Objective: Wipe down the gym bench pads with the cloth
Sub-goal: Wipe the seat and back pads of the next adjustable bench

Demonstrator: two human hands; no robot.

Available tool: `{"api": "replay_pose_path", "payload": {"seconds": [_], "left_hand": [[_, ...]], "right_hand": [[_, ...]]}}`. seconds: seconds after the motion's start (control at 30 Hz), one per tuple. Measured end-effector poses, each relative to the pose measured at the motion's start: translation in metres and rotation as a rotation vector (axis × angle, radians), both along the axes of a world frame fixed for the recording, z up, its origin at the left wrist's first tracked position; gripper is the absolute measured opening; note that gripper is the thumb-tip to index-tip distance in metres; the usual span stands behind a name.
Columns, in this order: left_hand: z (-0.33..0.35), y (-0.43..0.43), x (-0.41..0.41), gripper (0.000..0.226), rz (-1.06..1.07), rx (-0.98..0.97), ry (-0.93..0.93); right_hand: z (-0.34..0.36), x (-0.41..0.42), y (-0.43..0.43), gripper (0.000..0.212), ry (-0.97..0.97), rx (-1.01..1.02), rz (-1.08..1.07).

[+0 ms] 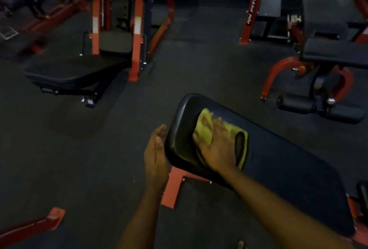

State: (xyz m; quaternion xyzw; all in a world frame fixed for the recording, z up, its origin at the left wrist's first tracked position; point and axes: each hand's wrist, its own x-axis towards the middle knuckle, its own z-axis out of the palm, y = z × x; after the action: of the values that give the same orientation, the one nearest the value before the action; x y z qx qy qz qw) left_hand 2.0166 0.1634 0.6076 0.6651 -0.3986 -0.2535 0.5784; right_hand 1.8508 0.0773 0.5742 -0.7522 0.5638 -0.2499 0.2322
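- Presently: right hand, flat with fingers spread, presses yellow cloth onto bench pad near its rounded end.
- Left hand, fingers straight, rests against that end, holding nothing.

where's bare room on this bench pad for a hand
Bare: the bench pad from the yellow cloth back to its near end, and floor to its left. Crowded: the rounded far end, right hand on cloth, left hand at the edge.
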Motion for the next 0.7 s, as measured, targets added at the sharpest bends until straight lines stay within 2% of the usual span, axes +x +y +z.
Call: {"api": "replay_pose_path", "payload": {"seconds": [0.1, 0.17, 0.3, 0.4, 0.47, 0.53, 0.6, 0.7], "left_hand": [[0.001, 0.019, 0.012, 0.053, 0.038, 0.045, -0.007], [0.002, 0.025, 0.017, 0.054, 0.065, 0.059, 0.017], [0.005, 0.038, 0.025, 0.051, 0.145, 0.033, 0.001], [0.007, 0.042, 0.031, 0.053, 0.203, 0.052, 0.026], [0.009, 0.039, 0.033, 0.057, 0.185, 0.065, 0.028], [0.012, 0.038, 0.036, 0.057, 0.149, 0.083, 0.017], [0.013, 0.035, 0.036, 0.057, 0.115, 0.109, 0.003], [0.016, 0.032, 0.033, 0.053, 0.078, 0.123, -0.001]], "right_hand": [[0.034, 0.050, -0.089, 0.074, 0.032, 0.135, -0.142], [0.051, 0.078, -0.100, 0.076, 0.086, 0.080, -0.105], [0.042, 0.090, 0.006, 0.066, 0.255, -0.257, 0.279], [0.017, 0.052, 0.060, 0.070, 0.283, -0.315, 0.442], [0.013, 0.032, 0.053, 0.077, 0.250, -0.294, 0.496], [0.020, 0.037, 0.018, 0.081, 0.206, -0.186, 0.389], [0.039, 0.056, -0.038, 0.078, 0.144, -0.033, 0.166], [0.061, 0.082, -0.088, 0.071, 0.165, 0.134, -0.052]]}}
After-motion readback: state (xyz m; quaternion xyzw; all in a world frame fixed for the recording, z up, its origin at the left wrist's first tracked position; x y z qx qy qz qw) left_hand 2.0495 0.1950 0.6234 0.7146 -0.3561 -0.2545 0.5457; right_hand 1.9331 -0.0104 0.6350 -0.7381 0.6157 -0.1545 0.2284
